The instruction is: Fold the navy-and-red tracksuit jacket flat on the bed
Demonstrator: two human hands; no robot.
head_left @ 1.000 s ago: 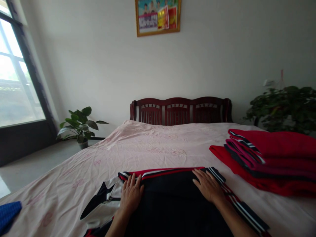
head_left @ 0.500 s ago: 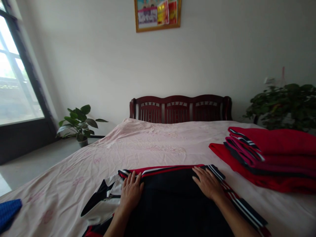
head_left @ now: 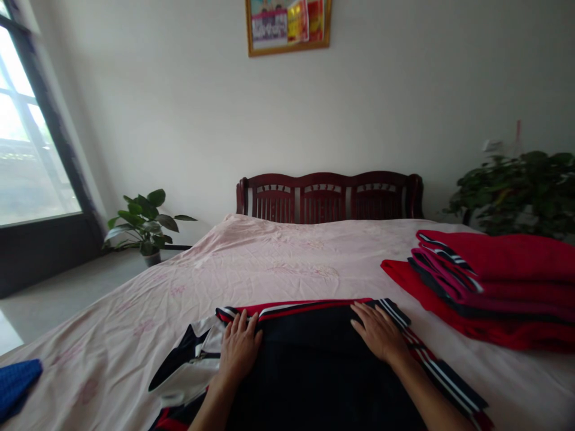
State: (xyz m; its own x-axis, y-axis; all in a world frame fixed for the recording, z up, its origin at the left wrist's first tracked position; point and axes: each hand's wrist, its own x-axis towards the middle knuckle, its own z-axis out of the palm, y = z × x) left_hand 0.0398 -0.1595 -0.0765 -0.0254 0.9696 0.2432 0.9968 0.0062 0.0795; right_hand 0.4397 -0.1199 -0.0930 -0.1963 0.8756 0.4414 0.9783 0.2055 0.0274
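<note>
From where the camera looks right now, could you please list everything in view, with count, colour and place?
dark garment: one, navy with red and white striped trim, flat on the near middle of the bed
folded clothes: one stack, red with dark striped edges, right side of the bed
blue cloth: one, blue, near left corner
bed: one, pink sheet
headboard: one, dark red wood, far end of the bed
small plant: one, green, floor by the window
large plant: one, green, far right
framed picture: one, gold frame, on the wall
window: one, dark frame, left
left hand: flat on the garment's left part
right hand: flat on its right part
</note>
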